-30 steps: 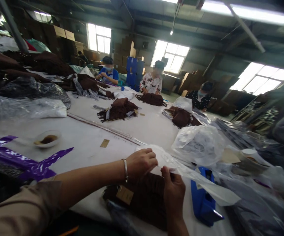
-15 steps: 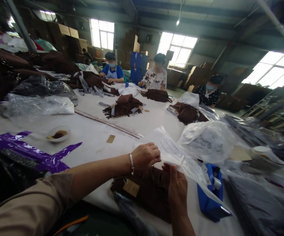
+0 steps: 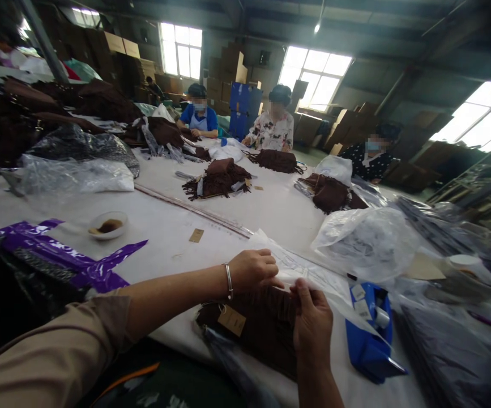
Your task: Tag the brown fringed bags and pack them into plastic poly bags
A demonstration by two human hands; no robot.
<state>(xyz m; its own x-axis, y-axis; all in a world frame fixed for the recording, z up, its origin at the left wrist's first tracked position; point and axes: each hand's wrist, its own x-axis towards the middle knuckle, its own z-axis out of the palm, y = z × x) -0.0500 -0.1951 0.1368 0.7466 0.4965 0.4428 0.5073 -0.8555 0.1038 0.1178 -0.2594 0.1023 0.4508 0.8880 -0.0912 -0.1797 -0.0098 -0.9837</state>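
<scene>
My left hand [image 3: 253, 271], with a silver bracelet at the wrist, is closed on the edge of a clear printed plastic bag [image 3: 290, 259]. Close by on the right, my right hand [image 3: 314, 326] pinches the same edge between thumb and fingers. The plastic bag spreads out beyond both hands, toward the right. Beneath them lies a dark brown fringed item [image 3: 266, 334], seemingly a handbag, partly covered by my right hand and forearm. A tan hang tag [image 3: 231, 320] rests on its left side, and grey plastic wrap [image 3: 228, 360] lies along its near edge.
To the right stands a blue tape dispenser [image 3: 368, 345], beside a crumpled clear bag [image 3: 364, 241] and stacked grey packages [image 3: 449, 357]. Purple plastic [image 3: 71, 255] and a small dish [image 3: 108, 225] are at left. Brown fringed items [image 3: 220, 178] lie farther off, where several co-workers sit.
The plastic bag has come down flatter over the table. My hands have drawn a little lower at its edge, my right thumb now pressing on it. The view has shifted slightly.
</scene>
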